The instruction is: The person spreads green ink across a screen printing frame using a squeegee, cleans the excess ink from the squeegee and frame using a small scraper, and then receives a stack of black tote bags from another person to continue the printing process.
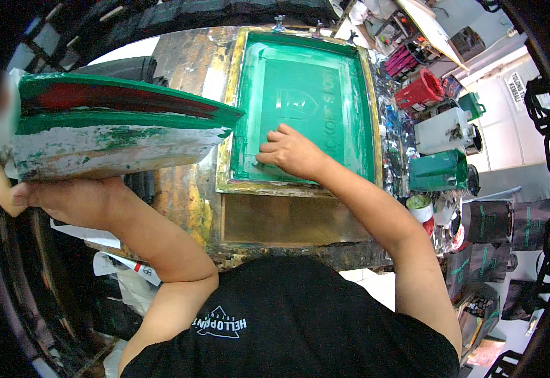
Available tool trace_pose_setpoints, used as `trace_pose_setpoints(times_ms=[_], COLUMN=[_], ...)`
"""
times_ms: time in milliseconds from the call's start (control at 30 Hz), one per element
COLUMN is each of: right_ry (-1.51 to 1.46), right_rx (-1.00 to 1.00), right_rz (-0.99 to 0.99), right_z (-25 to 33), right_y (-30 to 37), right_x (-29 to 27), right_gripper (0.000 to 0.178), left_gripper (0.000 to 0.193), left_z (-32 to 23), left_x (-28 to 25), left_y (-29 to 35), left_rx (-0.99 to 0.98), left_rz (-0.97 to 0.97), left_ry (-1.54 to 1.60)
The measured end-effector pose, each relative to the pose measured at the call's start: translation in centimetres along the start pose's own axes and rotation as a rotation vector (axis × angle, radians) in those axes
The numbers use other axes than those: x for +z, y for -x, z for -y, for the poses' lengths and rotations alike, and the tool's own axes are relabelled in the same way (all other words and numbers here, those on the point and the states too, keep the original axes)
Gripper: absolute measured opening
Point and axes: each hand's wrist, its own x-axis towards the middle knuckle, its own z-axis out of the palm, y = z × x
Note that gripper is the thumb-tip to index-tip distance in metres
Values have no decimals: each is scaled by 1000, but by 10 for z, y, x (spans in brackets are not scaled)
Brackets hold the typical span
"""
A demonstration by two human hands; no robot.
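Observation:
A wooden printing screen [224,165] lies on the table in front of me. Its mesh is coated in green ink, with faint lettering and a shape showing through. Over the screen's lower left part, my right hand [291,152] is closed with fingers curled down; whatever is under the fingertips is hidden. At the left, my left hand [76,198] grips a wide ink-stained squeegee [120,148] from below, its fingers mostly hidden. The squeegee is raised close to the camera, with a whitish handle and a red and green inked edge. Its right end reaches the screen's left rim.
Pots and tubs line the right: a red bucket [418,89], a white container [442,132], a green container [439,170] and a small tub [420,206]. Metal clamps [279,24] stand at the screen's far edge. Another person's arm [3,188] shows at far left. Dark printed sheets [486,223] hang right.

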Motion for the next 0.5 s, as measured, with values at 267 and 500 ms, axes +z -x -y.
trace_pose_setpoints(times_ms=[267, 500], right_ry=[-172, -26], right_rx=[203, 600], right_rz=[215, -475], right_z=[-5, -130], right_y=[34, -43], right_x=[-30, -9], right_gripper=[19, 11], left_gripper=[76, 70], left_z=[15, 6], left_x=[4, 37], left_y=[-12, -12], left_rx=[6, 298], left_rz=[-84, -55], left_ry=[20, -94])
